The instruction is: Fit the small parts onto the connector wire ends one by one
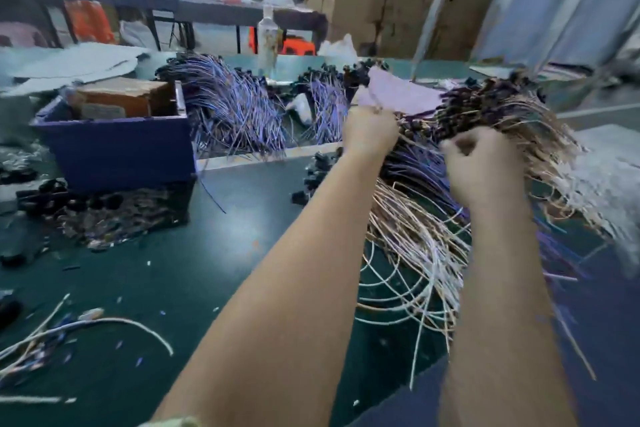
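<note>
Right of the blue box [114,146], on the dark green tabletop [214,253], we see a large heap of connector wires [422,236]. They are tan, white and purple, and their dark connector ends are bunched on the side of the heap farthest from the viewer. Two bare forearms reach into this heap from the bottom of the picture.

The left hand [370,133], the nearer of the two to the blue box, has its fingers [367,118] curled into the top of the heap and grips a clump of wires there. The right hand [485,166], farther from the blue box, also has curled fingers [457,149] pressed against the wires. Motion blur keeps us from telling whether they pinch anything.

Between the blue box and the left forearm, a few small black parts [313,175] lie on the tabletop. Just in front of the blue box sits a flat pile of small dark parts [114,215] mixed with short wires.

Inside the blue box stands a brown cardboard carton [121,97]. Behind the blue box and to its right, another sheaf of purple wires [235,107] fans out. Well in front of the blue box, near the viewer, some loose wires [86,326] curve across the tabletop.
</note>
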### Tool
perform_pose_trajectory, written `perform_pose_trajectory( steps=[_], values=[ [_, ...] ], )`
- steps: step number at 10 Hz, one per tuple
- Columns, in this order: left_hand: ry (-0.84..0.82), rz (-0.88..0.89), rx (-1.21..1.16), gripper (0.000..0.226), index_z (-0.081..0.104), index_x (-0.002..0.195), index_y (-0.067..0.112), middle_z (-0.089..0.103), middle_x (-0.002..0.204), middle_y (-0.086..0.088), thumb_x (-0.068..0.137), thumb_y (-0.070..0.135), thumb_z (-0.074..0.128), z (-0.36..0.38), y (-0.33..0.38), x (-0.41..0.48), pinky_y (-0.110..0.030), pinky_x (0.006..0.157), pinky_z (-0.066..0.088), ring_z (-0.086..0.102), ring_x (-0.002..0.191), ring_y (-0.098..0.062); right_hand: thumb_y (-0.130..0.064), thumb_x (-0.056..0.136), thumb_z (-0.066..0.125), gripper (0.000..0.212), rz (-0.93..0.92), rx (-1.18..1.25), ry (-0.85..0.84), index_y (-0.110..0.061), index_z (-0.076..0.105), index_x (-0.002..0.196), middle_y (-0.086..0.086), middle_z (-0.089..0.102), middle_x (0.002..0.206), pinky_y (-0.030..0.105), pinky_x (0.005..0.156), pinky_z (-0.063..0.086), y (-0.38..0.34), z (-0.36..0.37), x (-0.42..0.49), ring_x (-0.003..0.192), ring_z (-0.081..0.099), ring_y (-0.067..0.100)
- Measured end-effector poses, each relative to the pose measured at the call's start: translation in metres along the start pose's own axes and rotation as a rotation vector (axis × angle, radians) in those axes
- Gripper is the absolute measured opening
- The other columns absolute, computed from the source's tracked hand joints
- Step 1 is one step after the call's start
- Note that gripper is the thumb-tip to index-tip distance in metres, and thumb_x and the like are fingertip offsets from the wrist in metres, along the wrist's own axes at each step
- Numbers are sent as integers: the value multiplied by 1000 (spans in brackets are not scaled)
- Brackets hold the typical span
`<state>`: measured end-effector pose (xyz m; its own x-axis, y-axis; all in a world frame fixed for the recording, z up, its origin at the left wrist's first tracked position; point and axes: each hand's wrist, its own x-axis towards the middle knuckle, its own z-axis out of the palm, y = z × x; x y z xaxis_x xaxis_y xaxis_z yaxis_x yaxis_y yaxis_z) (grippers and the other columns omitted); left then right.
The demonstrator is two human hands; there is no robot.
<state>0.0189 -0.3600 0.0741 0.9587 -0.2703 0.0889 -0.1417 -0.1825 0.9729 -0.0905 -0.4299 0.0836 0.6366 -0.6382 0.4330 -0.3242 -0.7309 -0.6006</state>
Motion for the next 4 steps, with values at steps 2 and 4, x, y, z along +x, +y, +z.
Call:
perform_pose_trajectory(
  steps=[2, 4],
  values=[
    [-35, -68, 407, 39, 45, 115, 4, 59, 119, -20, 90, 27, 64, 36, -89, -12, -37, 83, 44, 56, 111, -37, -29, 91, 61, 18, 260, -162, -247, -14, 65, 101, 12, 66, 108, 35, 85, 45, 65, 86, -21, 104, 58, 32],
    [28, 22, 218, 24, 48, 81, 15, 54, 77, 1, 92, 33, 58, 14, -89, -8, -28, 60, 35, 54, 76, -20, -26, 91, 57, 10, 104, 66, 29, -18, 62, 93, 9, 66, 102, 31, 77, 44, 46, 79, -19, 86, 55, 23]
  ],
)
